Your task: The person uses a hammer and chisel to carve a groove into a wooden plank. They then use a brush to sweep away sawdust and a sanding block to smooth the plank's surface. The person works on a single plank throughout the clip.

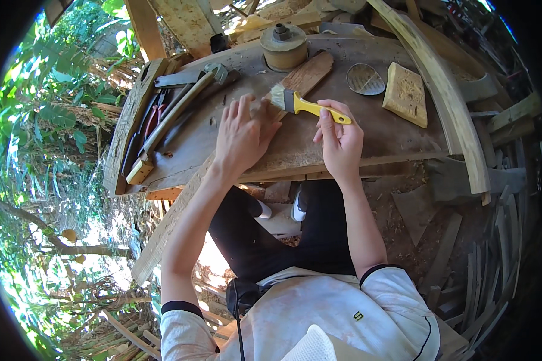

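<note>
My right hand [340,135] grips a yellow-handled paintbrush [316,109], its pale bristles over a reddish-brown wooden board [307,75]. My left hand [242,132] lies over the wood just left of the bristles, fingers apart and slightly bent. A long pale wooden strip [174,222] runs from under that hand down past the table edge; whether it joins the brown board is hidden. A ribbed oval dish [365,79] and a yellowish wooden block [403,96] lie to the right of the brush.
The curved wooden table [403,143] holds a cylindrical container [284,54] at the back, pliers [156,108] and long-handled tools [177,111] at left. A long curved timber [461,114] crosses the right end. Plants surround the left side; loose planks lie at right.
</note>
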The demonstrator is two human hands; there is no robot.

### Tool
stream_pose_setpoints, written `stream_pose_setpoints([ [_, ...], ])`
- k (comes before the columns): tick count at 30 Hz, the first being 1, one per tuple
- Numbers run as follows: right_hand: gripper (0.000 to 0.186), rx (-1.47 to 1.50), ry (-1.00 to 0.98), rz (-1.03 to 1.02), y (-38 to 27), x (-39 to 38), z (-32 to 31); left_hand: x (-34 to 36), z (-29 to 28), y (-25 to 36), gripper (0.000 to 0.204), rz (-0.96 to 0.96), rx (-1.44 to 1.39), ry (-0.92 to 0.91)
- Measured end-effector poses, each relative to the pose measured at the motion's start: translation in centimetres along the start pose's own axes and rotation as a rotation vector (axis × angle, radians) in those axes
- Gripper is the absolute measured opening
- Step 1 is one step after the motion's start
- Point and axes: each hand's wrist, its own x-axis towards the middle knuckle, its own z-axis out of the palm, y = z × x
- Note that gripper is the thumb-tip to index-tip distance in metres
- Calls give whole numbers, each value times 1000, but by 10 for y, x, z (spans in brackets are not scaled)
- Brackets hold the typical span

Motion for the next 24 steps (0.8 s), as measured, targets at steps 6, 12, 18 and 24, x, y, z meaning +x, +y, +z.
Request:
stream_pose_setpoints([
  [6,20,-7,8,-3,1,1,-1,-11,8,8,80,-13,-99,-94],
  [12,20,-14,15,-1,0,0,-1,-24,2,15,88,-16,-77,-154],
  [18,21,-16,17,13,0,0,-1,-41,-11,22,86,-5,-114,-193],
  [24,26,-29,11,-4,3,0,-1,-58,-29,21,81,4,-154,-239],
])
